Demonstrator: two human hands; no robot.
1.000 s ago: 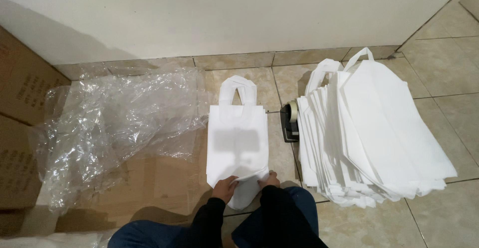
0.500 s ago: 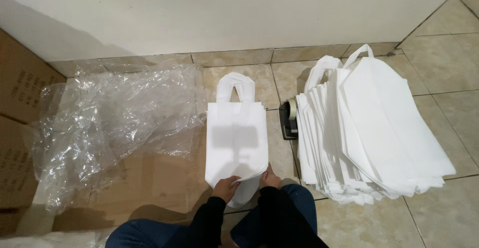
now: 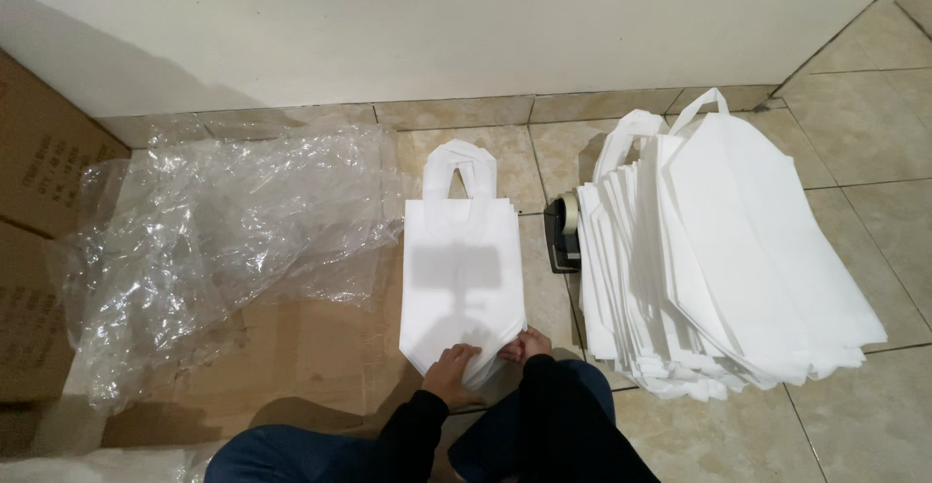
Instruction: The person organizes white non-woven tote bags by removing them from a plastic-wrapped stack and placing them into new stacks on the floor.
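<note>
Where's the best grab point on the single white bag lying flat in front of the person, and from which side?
Probably the twin handle loops at the far end of the white bag. It lies flat on the floor, so the body offers no edge to pinch, while the loops stand clear on bare tile. Come from the wall side, fingers through both. The left hand and right hand already press the near bottom edge.

Both hands low and close together, left hand (image 3: 451, 365) flat, right hand (image 3: 525, 345) curled (fingers bent)
</note>
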